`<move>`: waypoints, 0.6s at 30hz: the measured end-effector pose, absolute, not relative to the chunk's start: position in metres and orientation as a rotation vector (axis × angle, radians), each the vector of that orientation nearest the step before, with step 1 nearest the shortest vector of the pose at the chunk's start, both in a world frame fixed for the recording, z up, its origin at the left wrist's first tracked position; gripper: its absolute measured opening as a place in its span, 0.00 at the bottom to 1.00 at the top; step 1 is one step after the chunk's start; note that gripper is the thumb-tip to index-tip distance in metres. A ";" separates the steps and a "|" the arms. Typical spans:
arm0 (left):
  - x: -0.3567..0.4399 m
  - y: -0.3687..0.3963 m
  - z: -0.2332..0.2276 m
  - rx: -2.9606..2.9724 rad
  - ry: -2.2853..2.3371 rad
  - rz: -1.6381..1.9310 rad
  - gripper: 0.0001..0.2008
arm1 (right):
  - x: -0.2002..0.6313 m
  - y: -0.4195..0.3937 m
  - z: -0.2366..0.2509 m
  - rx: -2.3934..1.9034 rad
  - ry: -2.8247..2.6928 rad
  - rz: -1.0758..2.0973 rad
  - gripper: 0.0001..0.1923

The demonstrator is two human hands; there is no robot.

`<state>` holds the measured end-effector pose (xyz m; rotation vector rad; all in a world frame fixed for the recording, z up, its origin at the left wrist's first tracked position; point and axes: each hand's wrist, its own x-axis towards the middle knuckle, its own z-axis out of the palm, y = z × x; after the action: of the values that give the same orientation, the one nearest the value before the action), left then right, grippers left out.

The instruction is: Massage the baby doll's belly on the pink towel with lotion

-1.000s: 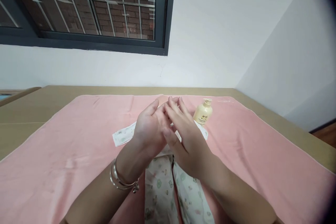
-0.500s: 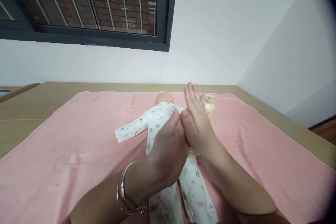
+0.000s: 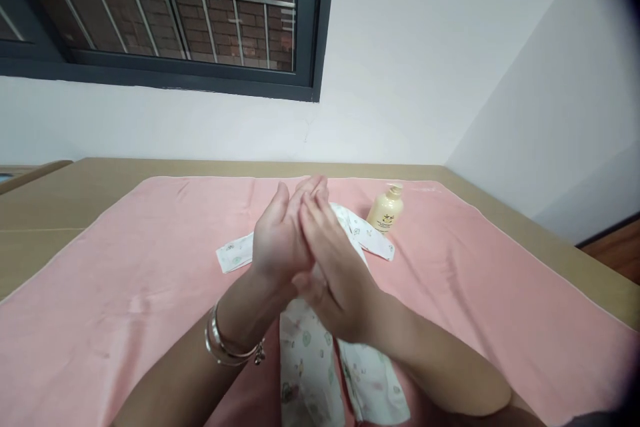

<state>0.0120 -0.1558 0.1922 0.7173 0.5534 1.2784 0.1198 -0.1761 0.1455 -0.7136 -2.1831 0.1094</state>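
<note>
My left hand (image 3: 280, 237), with silver bangles at its wrist, is turned palm up and its fingers are stretched out. Across that palm lies my right hand (image 3: 340, 273), flat, with its fingers extended over the left fingers. Nothing shows between the two palms. Below and behind them a doll in a white patterned sleepsuit (image 3: 310, 360) lies on the pink blanket (image 3: 165, 267). Its sleeves reach out to both sides and its legs point toward me. My hands hide its head and most of its chest. A pale yellow pump bottle (image 3: 387, 208) stands by the doll's sleeve on the right.
The blanket covers most of a tan surface (image 3: 115, 177) that borders a white wall (image 3: 390, 80). A dark-framed window (image 3: 305, 27) with metal bars is at the upper left. Brown wood (image 3: 613, 250) shows at the right edge.
My hands have slid against each other: the left moved forward and left, the right drew back and left over it. The bottle and the doll's right-side sleeve now show; the doll's head is covered.
</note>
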 end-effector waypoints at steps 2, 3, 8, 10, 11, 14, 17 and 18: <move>0.009 -0.137 0.175 0.796 0.590 1.333 0.32 | 0.126 -0.155 0.141 -0.824 -2.094 0.140 0.34; 0.007 -0.125 0.164 0.851 0.625 1.379 0.31 | 0.129 -0.142 0.137 -0.895 -2.049 0.158 0.33; -0.004 -0.063 0.094 1.065 1.034 1.563 0.29 | 0.133 -0.087 0.091 -1.124 -2.114 0.245 0.30; -0.005 -0.050 0.068 1.192 1.187 1.545 0.28 | 0.132 -0.074 0.072 -1.134 -2.243 0.219 0.28; -0.005 -0.047 0.056 1.274 1.282 1.537 0.27 | 0.132 -0.069 0.064 -1.131 -2.297 0.202 0.27; -0.001 -0.050 0.035 1.529 1.432 1.548 0.23 | 0.139 -0.052 0.052 -1.105 -2.379 0.184 0.25; 0.003 -0.057 0.030 1.585 1.472 1.591 0.20 | 0.149 -0.039 0.049 -1.154 -2.350 0.192 0.28; 0.004 -0.058 0.030 1.565 1.473 1.603 0.19 | 0.152 -0.038 0.048 -1.230 -2.305 0.173 0.29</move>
<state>0.0036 -0.0584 0.0303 1.5653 1.4735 1.6031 0.1520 -0.0380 0.0482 -1.2297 -2.3049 0.1729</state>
